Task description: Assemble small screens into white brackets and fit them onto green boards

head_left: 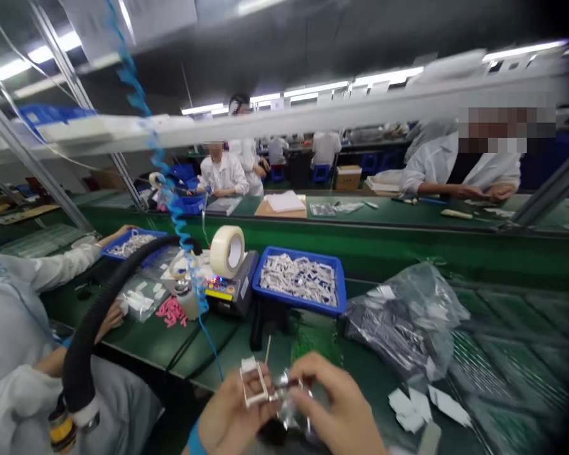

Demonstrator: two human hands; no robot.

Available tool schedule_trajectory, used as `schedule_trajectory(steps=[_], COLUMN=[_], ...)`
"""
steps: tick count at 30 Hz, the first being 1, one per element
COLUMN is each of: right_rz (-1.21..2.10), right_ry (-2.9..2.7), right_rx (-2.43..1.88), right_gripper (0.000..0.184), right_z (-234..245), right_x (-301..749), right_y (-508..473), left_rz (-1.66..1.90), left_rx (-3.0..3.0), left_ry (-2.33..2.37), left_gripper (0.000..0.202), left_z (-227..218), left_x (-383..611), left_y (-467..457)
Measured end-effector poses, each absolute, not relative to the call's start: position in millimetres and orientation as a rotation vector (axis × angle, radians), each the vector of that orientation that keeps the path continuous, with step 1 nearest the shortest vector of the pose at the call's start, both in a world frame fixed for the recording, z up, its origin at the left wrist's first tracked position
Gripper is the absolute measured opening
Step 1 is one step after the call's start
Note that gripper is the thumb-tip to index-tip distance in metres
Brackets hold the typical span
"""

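Note:
At the bottom middle, my left hand [234,411] pinches a white rectangular frame [255,383] between thumb and fingers. My right hand [336,404] grips a crumpled, shiny foil or clear plastic piece [288,404] by its upper edge. The two pieces touch or overlap between my hands, and my fingers hide part of each. Beyond my hands stands a blue tray [298,280] heaped with small white parts. Several loose white pieces [408,407] lie on the green bench to my right.
A grey plastic bag [405,319] of dark items lies to the right. A wide tape roll [227,251] sits on a small black device [234,294]. A co-worker [23,303] works at the left behind a black hose [80,328]. A blue coiled cord [180,237] hangs down.

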State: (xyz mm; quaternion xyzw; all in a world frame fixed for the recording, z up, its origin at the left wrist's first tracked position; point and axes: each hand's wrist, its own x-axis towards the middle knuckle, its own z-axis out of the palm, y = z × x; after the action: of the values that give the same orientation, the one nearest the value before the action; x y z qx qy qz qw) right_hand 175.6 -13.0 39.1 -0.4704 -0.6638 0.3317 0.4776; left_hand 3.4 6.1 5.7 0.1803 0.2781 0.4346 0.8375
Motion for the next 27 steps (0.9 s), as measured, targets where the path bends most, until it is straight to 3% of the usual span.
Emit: schedule_trajectory(steps=[6, 13, 21, 27], right_rz=[0.807, 0.879, 0.35, 0.324], right_ry=[-1.814, -1.971, -1.789, -1.815], right_rx=[-1.127, -0.874, -1.029, -1.051], right_gripper=[0.017, 0.015, 0.007, 0.01], right_z=[61.9, 67.6, 58.5, 56.4], right_x=[191.7, 187.3, 178.0, 177.4], right_y=[-1.1, 6.1, -2.6, -3.5], left_rz=[0.703, 0.703, 0.786, 0.786], left_rx=[0.51, 0.523, 0.711, 0.821], left_ry=[0.463, 0.435, 0.382, 0.414], left_gripper=[0.04, 0.038, 0.032, 0.034], left_z=[40.2, 36.0, 45.6, 43.5], left_x=[-0.3, -0.4, 0.2, -1.1], left_y=[-4.5, -8.3, -7.2, -6.1])
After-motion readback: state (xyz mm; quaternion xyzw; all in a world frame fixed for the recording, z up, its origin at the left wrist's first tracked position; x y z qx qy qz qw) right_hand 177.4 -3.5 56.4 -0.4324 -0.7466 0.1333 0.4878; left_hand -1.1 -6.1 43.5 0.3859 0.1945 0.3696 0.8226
